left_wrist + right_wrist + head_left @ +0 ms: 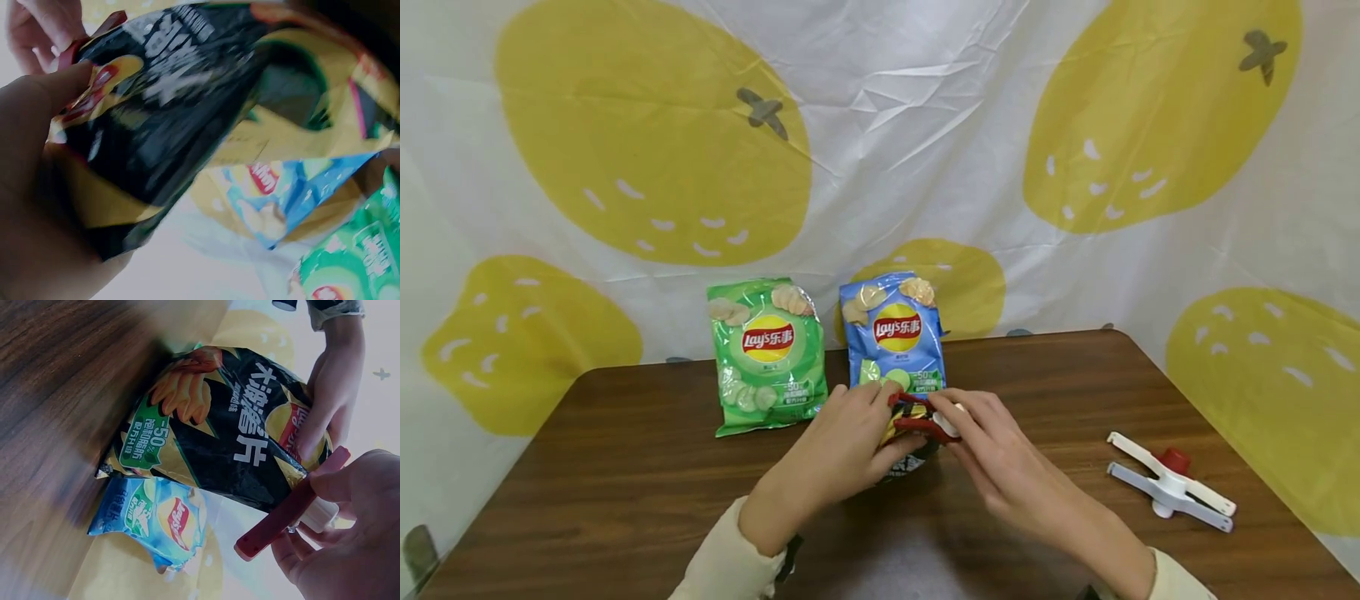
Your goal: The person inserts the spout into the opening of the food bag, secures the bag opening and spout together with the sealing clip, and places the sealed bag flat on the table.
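There are three bags: one green bag [767, 367], one blue bag [895, 312] and one black bag [219, 437]. Each bag shows one Lay's logo on its front, making three logos. Clips number two, one red clip [275, 524] and one white clip [1168, 483]. Each clip has one knob: a white knob [319, 515] on the first, a red knob [1175, 460] on the second. The person shows two hands, one left hand [838, 446] and one right hand [1018, 475], and two sleeves [726, 550]. There is one table [647, 500] and one cloth [910, 167] behind it. The head view counts five printed lemons [647, 142], some only partly visible, and two of them show a dark stem [763, 112].
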`<action>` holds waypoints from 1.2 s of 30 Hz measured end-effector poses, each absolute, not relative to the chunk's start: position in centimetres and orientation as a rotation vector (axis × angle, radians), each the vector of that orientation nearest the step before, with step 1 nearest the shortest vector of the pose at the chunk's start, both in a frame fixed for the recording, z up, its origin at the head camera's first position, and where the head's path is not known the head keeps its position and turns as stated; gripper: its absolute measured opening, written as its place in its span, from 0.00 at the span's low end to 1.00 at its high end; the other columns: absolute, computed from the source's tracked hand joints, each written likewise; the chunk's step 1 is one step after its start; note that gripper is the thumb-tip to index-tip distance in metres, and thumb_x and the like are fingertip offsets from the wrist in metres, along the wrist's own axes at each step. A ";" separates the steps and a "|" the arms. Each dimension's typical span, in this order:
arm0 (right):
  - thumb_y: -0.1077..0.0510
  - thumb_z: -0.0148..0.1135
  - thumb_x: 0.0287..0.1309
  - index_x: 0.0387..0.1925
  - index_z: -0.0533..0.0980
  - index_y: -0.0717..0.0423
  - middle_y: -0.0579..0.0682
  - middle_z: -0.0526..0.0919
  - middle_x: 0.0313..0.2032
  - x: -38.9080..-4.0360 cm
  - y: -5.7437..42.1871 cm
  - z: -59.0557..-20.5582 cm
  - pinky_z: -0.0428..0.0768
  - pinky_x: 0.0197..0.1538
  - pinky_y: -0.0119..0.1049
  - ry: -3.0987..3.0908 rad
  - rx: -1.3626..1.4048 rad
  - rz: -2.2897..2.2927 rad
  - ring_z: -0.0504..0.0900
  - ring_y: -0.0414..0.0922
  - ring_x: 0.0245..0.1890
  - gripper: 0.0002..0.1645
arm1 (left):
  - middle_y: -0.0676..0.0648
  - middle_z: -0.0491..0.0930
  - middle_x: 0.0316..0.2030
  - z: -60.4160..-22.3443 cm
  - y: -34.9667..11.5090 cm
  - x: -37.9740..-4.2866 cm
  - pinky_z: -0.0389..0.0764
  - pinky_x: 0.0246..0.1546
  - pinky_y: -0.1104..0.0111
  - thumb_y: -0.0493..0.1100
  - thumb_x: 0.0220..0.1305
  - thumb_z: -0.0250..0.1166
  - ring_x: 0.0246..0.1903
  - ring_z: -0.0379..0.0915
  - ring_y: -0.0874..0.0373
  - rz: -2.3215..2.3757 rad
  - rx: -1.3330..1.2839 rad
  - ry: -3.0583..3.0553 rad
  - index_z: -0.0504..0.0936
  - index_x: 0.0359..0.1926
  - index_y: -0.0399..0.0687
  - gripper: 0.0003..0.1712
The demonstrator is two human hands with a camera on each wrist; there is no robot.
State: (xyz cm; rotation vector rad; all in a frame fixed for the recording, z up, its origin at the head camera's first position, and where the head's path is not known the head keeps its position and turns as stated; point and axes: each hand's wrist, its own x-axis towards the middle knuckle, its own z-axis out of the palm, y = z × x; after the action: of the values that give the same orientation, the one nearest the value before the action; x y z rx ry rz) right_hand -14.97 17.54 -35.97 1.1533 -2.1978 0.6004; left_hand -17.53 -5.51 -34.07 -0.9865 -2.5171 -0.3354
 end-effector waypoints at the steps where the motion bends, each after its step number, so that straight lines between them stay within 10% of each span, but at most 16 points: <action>1: 0.51 0.37 0.78 0.71 0.64 0.59 0.54 0.70 0.63 -15.0 17.6 -35.9 0.66 0.63 0.34 -2.196 1.149 0.601 0.69 0.49 0.60 0.28 | 0.52 0.78 0.34 -34.1 -5.5 -17.7 0.66 0.33 0.65 0.63 0.64 0.64 0.35 0.74 0.59 -0.365 -0.989 -2.502 0.76 0.48 0.47 0.26; 7: 0.56 0.41 0.77 0.70 0.65 0.58 0.53 0.71 0.61 -15.1 17.7 -35.7 0.68 0.61 0.39 -2.204 1.110 0.621 0.69 0.49 0.59 0.25 | 0.48 0.77 0.43 -33.6 -6.2 -18.0 0.70 0.44 0.59 0.57 0.59 0.72 0.44 0.73 0.53 -0.505 -0.979 -2.340 0.73 0.53 0.43 0.31; 13: 0.69 0.57 0.65 0.70 0.64 0.59 0.54 0.71 0.60 -15.2 17.9 -35.6 0.69 0.61 0.45 -2.277 1.010 0.647 0.68 0.51 0.60 0.33 | 0.47 0.84 0.42 -33.0 -6.4 -17.7 0.76 0.49 0.58 0.45 0.60 0.73 0.42 0.80 0.53 -0.342 -1.015 -2.157 0.82 0.43 0.42 0.15; 36: 0.64 0.64 0.63 0.65 0.72 0.55 0.50 0.76 0.57 -15.6 18.7 -35.3 0.71 0.56 0.39 -2.207 1.012 0.675 0.71 0.47 0.56 0.29 | 0.54 0.86 0.36 -34.4 -4.7 -17.7 0.71 0.47 0.62 0.38 0.64 0.68 0.40 0.81 0.63 -0.633 -1.091 -2.146 0.86 0.38 0.48 0.03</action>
State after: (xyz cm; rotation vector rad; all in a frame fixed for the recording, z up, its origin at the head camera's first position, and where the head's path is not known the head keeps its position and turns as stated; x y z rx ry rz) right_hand -15.63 18.70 -35.27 1.0116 -2.2070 0.6748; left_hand -17.75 -4.69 -34.36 -1.0906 -2.1462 -0.6330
